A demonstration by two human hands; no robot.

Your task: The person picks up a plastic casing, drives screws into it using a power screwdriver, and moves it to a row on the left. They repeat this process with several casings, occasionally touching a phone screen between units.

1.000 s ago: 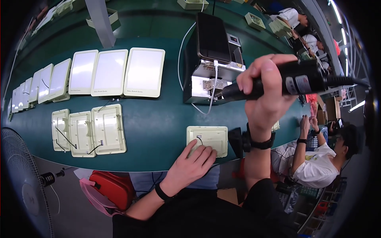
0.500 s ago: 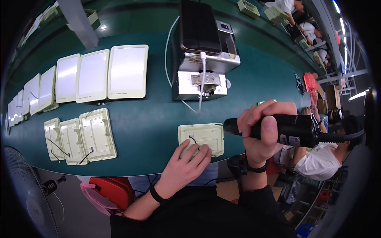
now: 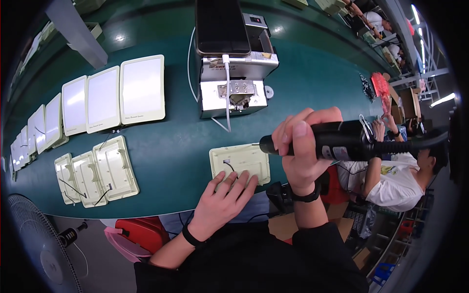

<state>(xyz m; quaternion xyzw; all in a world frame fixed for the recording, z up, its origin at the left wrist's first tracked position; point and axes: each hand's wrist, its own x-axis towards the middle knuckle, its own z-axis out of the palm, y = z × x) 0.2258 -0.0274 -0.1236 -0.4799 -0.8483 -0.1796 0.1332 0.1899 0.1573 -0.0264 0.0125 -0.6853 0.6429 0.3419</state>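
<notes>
A cream plastic back cover (image 3: 246,163) lies on the table before me, with a short black wire coming from a white connector in it. My left hand (image 3: 217,207) rests on the near part of the cover, fingers stretched and spread, gripping nothing. My right hand (image 3: 308,144) is wrapped round a black electric screwdriver (image 3: 342,139), held nearly level with its cord running off to the right. Its thin bit points left and meets the cover's far edge near the far right corner; whether a screw sits there is too small to tell.
Three similar covers with wires (image 3: 115,168) overlap at the left. Behind them stretches a row of white-faced panels (image 3: 141,90). A metal machine (image 3: 234,93) stands beyond, a black phone (image 3: 222,29) with a white cable on it. A fan (image 3: 44,244) is lower left; a co-worker (image 3: 398,183) sits right.
The whole view has shifted a little, so the machine appears farther left. My left fingers lie flatter on the cover. The screwdriver's bit stays near the same far right corner.
</notes>
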